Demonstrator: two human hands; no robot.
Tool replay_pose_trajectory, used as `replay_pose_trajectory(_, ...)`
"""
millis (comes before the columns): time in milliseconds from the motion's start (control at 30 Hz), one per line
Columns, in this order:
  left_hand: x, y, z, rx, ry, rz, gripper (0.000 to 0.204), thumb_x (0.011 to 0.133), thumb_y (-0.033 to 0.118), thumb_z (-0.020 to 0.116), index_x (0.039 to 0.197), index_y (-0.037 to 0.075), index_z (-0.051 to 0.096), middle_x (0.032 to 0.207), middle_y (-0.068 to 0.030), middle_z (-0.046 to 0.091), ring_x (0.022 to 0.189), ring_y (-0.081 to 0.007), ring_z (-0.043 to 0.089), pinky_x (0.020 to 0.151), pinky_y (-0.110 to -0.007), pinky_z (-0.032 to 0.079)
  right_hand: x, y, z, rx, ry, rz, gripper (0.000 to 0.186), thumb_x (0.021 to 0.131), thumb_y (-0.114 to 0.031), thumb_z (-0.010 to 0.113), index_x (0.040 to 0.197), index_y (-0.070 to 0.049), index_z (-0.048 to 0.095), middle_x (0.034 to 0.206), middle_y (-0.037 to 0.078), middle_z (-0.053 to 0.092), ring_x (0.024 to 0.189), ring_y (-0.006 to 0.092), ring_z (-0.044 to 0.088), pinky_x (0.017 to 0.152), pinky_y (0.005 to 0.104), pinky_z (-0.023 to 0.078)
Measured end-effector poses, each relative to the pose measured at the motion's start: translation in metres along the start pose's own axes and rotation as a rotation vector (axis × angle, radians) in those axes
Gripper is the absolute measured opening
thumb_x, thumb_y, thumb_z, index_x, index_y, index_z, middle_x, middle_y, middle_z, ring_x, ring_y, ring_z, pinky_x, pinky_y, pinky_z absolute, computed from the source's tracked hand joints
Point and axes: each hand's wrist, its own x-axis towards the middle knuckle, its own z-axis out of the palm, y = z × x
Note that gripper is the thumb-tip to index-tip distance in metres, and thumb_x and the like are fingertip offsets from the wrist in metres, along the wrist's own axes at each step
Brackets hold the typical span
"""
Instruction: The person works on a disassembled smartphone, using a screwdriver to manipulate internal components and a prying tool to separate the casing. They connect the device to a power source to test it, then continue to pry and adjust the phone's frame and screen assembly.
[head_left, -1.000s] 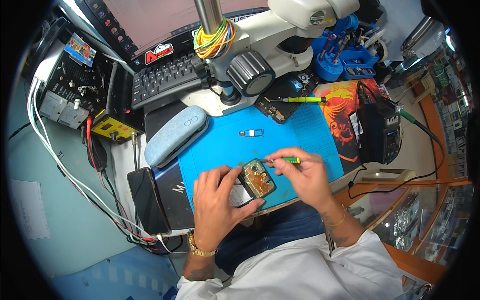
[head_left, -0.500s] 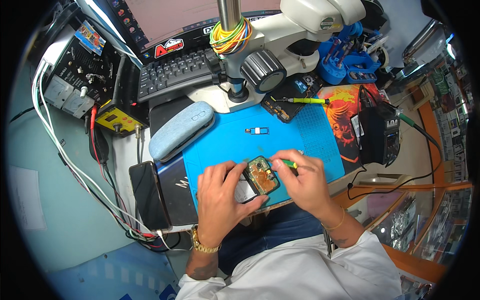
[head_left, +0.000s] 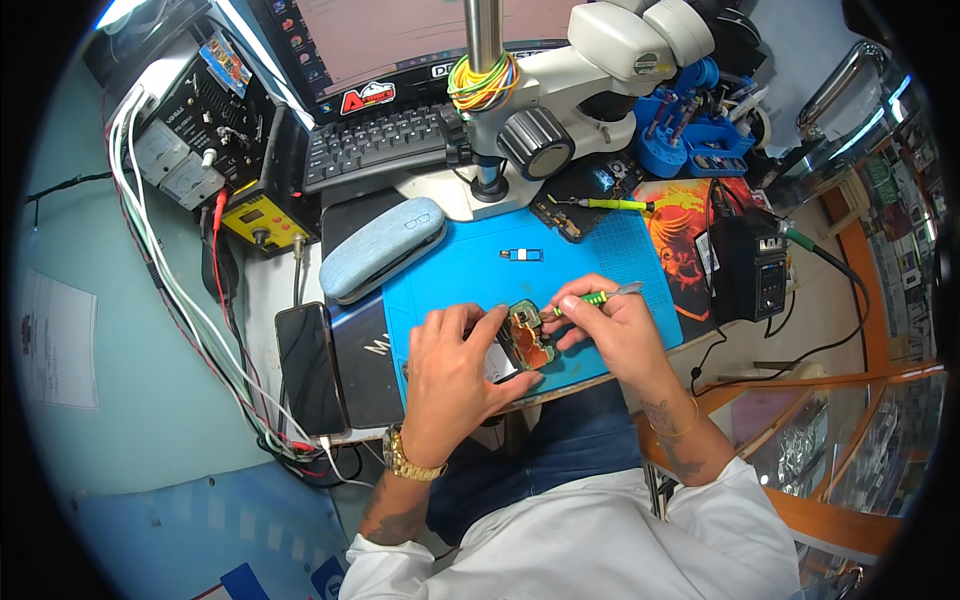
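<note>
At the near edge of the blue work mat [head_left: 460, 265], my left hand [head_left: 450, 365] is closed around an opened phone [head_left: 530, 336]. Thumb and fingers press on opposite edges of it. Its bare circuit board shows copper and green, and a pale battery-like part lies half under my hand. In my right hand [head_left: 610, 325] is a slim pry tool [head_left: 594, 298] with a green and yellow grip, pinched between thumb and fingers. One metal blade end points off to the right; the other end is close to the board's upper right edge, and contact is hard to make out.
A small card tray [head_left: 522, 255] lies on the mat. Behind it stand a glasses case [head_left: 383, 250], a microscope [head_left: 535, 145] and a dismantled phone [head_left: 575, 205] with a yellow-green tool [head_left: 610, 204] on it. A dark phone [head_left: 310, 365] and cables lie left; a black soldering station [head_left: 755, 270] stands right.
The phone in my left hand has tilted up. My right hand has turned the pry tool, so its blade end now shows to the right. The whole view has shifted slightly.
</note>
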Motion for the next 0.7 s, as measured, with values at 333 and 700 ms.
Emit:
replay_pose_trajectory(333,0.010,-0.003,-0.005,0.022,-0.071,0.040,0.071,0.061,0.044,0.091,0.118,0.009,0.068,0.108,-0.0100,0.062,0.099,-0.0283,0.057,0.084,-0.041,0.042,-0.012,-0.003,-0.004,-0.245,0.062,-0.361,0.018,0.100,-0.006,0.058,0.111,0.005,0.067,0.097,0.010,0.072,0.088,0.0162,0.069,0.080,0.0301,0.056)
replay_pose_trajectory(700,0.008,-0.001,0.000,0.038,-0.036,0.029,0.066,0.060,0.038,0.091,0.114,0.006,0.069,0.105,-0.0076,0.061,0.097,-0.0260,0.056,0.080,-0.040,0.040,-0.004,-0.015,-0.014,-0.932,-0.249,-0.628,0.049,0.079,-0.020,0.080,0.124,-0.005,0.067,0.129,0.013,0.064,0.105,0.0322,0.058,0.092,0.0414,0.051)
